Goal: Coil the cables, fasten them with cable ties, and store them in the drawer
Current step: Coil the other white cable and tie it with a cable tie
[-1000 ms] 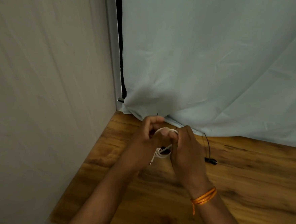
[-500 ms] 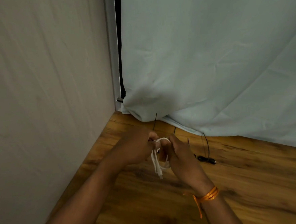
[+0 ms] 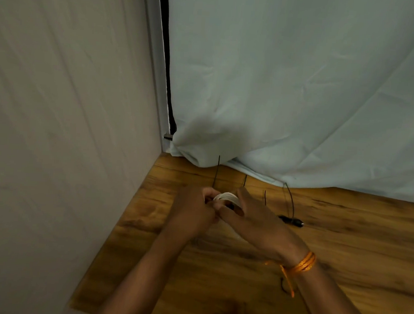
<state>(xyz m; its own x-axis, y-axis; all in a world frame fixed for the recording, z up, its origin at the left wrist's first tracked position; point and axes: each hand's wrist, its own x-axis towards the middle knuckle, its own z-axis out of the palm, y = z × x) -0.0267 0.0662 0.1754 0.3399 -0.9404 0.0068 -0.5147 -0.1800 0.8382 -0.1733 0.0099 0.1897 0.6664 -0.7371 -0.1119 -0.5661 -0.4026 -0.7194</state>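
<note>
A white cable point(image 3: 227, 197) is wound into a small coil held between both hands above the wooden table point(image 3: 341, 252). My left hand point(image 3: 193, 212) grips the coil's left side with curled fingers. My right hand point(image 3: 253, 221) pinches the right side, thumb up, with an orange thread band on its wrist. Thin black cable ties point(image 3: 216, 172) stick up just behind the hands. A black cable point(image 3: 292, 220) with a plug lies on the table to the right. No drawer is in view.
A pale blue cloth point(image 3: 303, 90) hangs behind the table and drapes onto its back edge. A whitish cloth wall point(image 3: 56, 121) closes off the left side. The table's near left edge shows at the bottom.
The loose white cable end that hung below the hands has been drawn in. Both hands have dropped lower toward the table and closed tighter around the coil.
</note>
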